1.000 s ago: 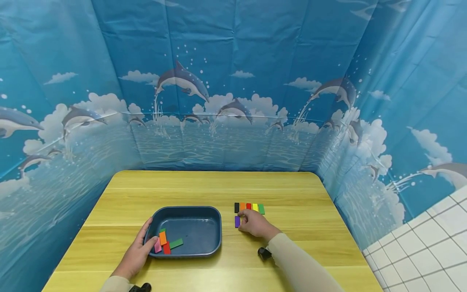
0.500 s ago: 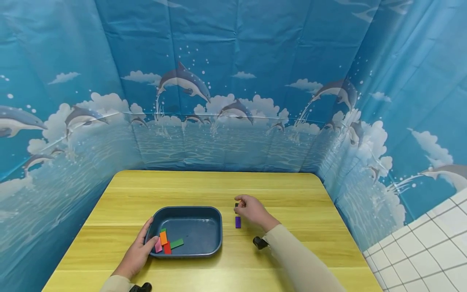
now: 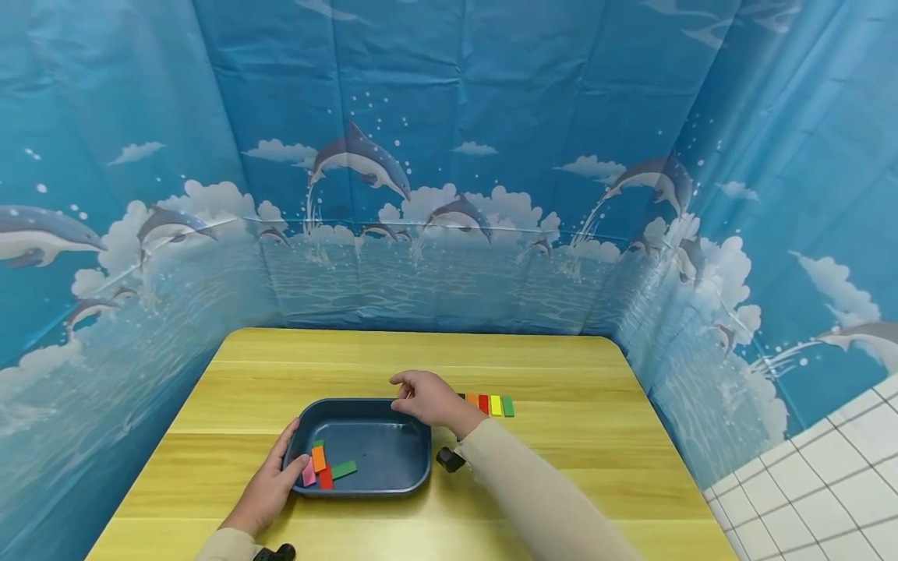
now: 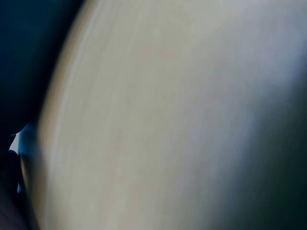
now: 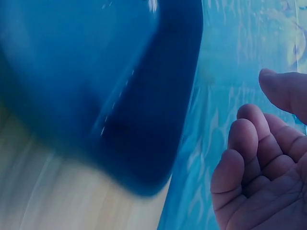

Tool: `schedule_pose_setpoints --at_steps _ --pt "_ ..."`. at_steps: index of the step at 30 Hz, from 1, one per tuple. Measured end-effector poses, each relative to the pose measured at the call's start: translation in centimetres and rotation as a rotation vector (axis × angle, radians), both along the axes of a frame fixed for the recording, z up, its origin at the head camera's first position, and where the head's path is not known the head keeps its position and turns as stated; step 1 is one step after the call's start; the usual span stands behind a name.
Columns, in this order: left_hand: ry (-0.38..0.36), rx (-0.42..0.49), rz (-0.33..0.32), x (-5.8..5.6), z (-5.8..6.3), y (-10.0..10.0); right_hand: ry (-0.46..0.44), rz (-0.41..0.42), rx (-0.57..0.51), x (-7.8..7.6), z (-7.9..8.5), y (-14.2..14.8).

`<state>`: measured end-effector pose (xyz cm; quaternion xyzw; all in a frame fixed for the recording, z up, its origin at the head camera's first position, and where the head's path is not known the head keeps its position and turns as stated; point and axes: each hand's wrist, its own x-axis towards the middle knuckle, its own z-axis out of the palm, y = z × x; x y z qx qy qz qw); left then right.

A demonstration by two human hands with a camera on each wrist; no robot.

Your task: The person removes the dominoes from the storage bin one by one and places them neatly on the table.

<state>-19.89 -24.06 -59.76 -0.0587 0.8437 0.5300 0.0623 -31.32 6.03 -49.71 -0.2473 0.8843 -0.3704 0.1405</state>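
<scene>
My left hand grips the left wall of a dark blue tray, its thumb over the rim. Beside that thumb lie a pink tile, an orange tile, a red tile and a green tile. Over the tray's back right corner hovers my right hand, fingers loosely bent. The right wrist view shows this hand holding nothing, with the blurred tray beside it. Tabletop and a dark tray edge fill most of the left wrist view.
Right of the tray, a row of tiles includes an orange tile, a red tile, a yellow tile and a green tile. My right wrist partly covers the row's left end. A dolphin-print curtain surrounds the wooden table.
My right hand has let go of the purple tile below the row and moved left to the tray. The purple tile is now hidden by my right arm. My left hand stays on the tray.
</scene>
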Motion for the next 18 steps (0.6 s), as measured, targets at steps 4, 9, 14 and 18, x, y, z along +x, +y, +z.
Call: schedule_pose_setpoints --at_steps 4,9,14,18 --pt "0.0 -0.009 0.005 0.1 0.0 0.0 -0.005 0.044 0.039 0.2 0.0 -2.2" --pt "0.007 -0.007 0.01 0.1 -0.1 -0.3 -0.009 0.103 0.056 0.1 -0.6 -4.4" --pt "-0.005 -0.001 0.011 -0.1 -0.1 -0.2 -0.018 0.123 0.068 -0.4 -1.7 -5.9" --pt "-0.009 -0.009 0.014 0.0 0.0 0.0 -0.03 0.132 0.102 -0.4 -2.5 -6.9"
